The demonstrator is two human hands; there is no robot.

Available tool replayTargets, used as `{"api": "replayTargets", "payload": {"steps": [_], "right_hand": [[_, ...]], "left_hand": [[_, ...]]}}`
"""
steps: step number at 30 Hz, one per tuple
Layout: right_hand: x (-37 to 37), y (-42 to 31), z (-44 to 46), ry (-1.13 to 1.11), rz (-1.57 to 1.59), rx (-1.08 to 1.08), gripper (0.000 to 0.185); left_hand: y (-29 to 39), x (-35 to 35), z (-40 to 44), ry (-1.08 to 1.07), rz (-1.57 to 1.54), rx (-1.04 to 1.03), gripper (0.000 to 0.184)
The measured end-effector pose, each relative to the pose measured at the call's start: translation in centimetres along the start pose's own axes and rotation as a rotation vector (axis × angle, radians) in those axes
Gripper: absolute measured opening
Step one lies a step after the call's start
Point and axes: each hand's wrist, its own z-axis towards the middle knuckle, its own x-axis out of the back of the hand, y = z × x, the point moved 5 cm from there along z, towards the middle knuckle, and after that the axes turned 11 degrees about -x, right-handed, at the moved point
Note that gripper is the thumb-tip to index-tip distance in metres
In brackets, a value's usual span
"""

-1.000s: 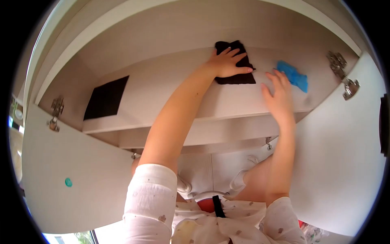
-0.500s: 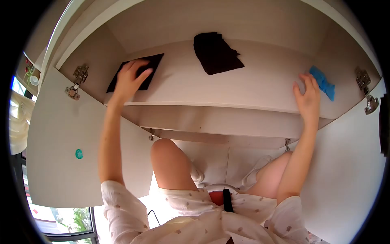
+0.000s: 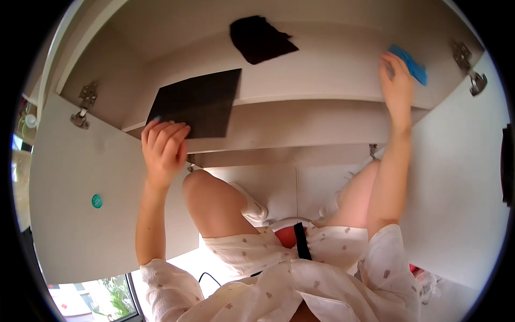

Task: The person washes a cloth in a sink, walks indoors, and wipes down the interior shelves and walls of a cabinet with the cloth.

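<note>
My left hand (image 3: 163, 145) is closed on the near edge of a flat black sheet (image 3: 201, 104), lifted and tilted in front of the shelf's left part. My right hand (image 3: 396, 78) reaches over the shelf's right end, fingers slightly apart and beside a crumpled blue piece (image 3: 412, 67), perhaps cloth or plastic. Whether the fingertips touch it I cannot tell. Farther back on the shelf (image 3: 322, 75) lies a rumpled black cloth-like piece (image 3: 260, 40), apart from both hands.
Cabinet doors stand open at left (image 3: 107, 236) and right (image 3: 456, 188), with metal hinges (image 3: 83, 107) at the sides. A lower shelf (image 3: 311, 126) runs beneath the upper one. My knees (image 3: 209, 198) are bent before the cabinet.
My left hand has picked up the black sheet from the shelf and drawn it toward me. The view has tipped, so the shelf sits higher. My right hand stays beside the blue piece.
</note>
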Motion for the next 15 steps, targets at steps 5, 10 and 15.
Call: {"api": "replayTargets", "payload": {"steps": [5, 10, 15], "right_hand": [[-0.5, 0.2, -0.5, 0.014, 0.074, 0.076, 0.016], [0.4, -3.9, -3.1, 0.034, 0.101, 0.489, 0.018], [-1.6, -4.6, -6.8, -0.013, 0.234, 0.719, 0.024]], "left_hand": [[7.5, -0.9, 1.7, 0.201, -0.048, -0.337, 0.019], [13.4, -5.8, 0.9, 0.176, -0.129, -0.565, 0.013], [15.3, -11.4, -0.3, 0.097, -0.141, -0.621, 0.004]]}}
